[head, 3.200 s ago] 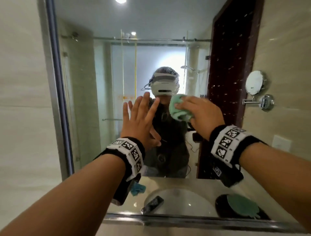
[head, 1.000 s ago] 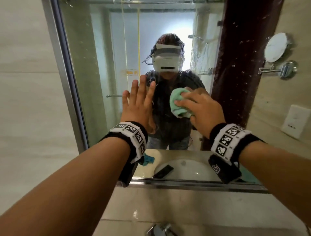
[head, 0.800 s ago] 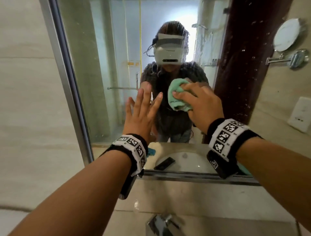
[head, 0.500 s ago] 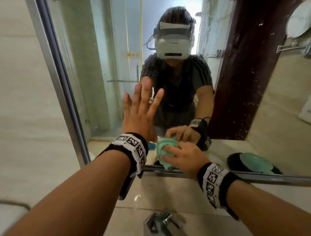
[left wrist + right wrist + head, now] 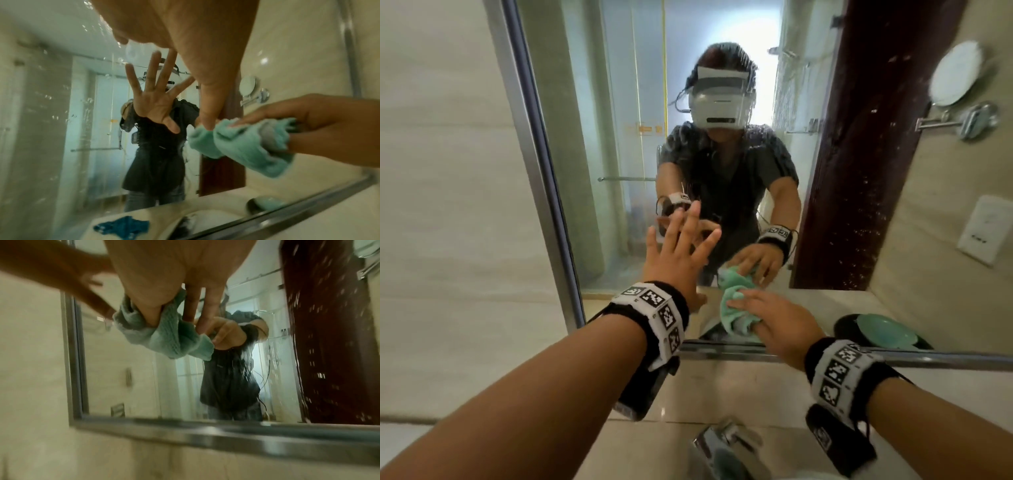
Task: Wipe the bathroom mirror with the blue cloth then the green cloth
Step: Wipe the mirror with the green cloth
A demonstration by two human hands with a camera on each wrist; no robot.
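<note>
The bathroom mirror [image 5: 619,144] has a steel frame and fills the wall ahead. My right hand [image 5: 774,322] grips the bunched green cloth [image 5: 736,308] and presses it on the glass near the mirror's bottom edge. The same green cloth [image 5: 246,144] [image 5: 164,335] shows in both wrist views, wrapped round the fingers. My left hand [image 5: 681,253] lies flat on the glass with fingers spread, just left of the cloth. The blue cloth [image 5: 123,227] appears only as a reflection, lying on the counter left of the basin.
The steel bottom rail [image 5: 928,359] of the mirror runs just under the cloth. A chrome tap [image 5: 726,442] stands below on the counter. A round shaving mirror [image 5: 955,75] and a white wall socket [image 5: 986,229] are on the right wall. A green dish [image 5: 887,334] is reflected at the lower right.
My right hand has swept the green cloth from chest height down to the mirror's bottom edge. The left hand has stayed flat on the glass, shifting slightly lower.
</note>
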